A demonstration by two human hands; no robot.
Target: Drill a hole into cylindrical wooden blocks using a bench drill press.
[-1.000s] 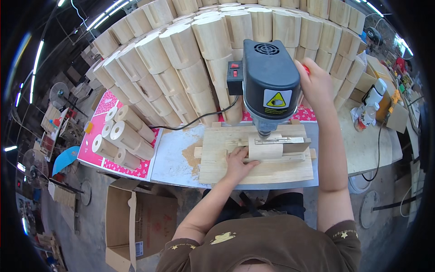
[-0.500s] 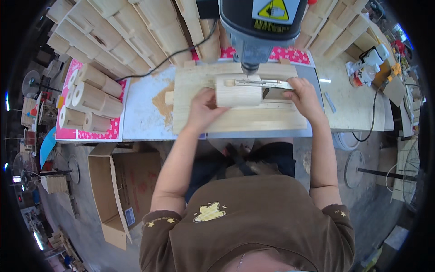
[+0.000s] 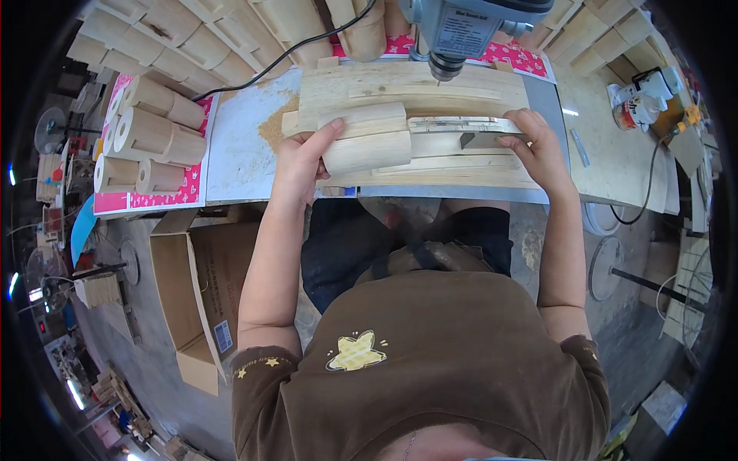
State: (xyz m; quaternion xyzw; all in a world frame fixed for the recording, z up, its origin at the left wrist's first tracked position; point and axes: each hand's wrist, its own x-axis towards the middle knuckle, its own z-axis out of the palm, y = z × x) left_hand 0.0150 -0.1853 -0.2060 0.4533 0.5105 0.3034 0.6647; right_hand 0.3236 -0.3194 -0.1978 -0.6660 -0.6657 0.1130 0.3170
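Observation:
My left hand point(image 3: 307, 154) is closed around the left end of a pale wooden cylinder point(image 3: 367, 146), thumb on top. The cylinder lies over a flat wooden board point(image 3: 330, 84), slightly tilted, with a flat lengthwise strip along its upper side. In my right hand point(image 3: 536, 146), the fingers and thumb pinch the right end of a narrow, marked wooden strip point(image 3: 461, 124). The strip's left end lies close to the cylinder's right end; whether they touch I cannot tell. Under the strip is a pale block with a dark slot point(image 3: 480, 141). A drill press point(image 3: 453, 38) hangs behind, its bit above the board.
Several wooden cylinders point(image 3: 154, 134) are stacked on pink patterned sheeting at the left. More wooden pieces point(image 3: 223, 34) stand in rows behind, with a black cable point(image 3: 284, 55) across them. Sawdust point(image 3: 278, 127) lies left of the board, a light-blue tool point(image 3: 580, 147) right. A cardboard box point(image 3: 204, 292) stands below.
My left hand has drawn the cylinder leftward, out from under the marked strip. My right hand still holds the strip's right end. The whole view has shifted.

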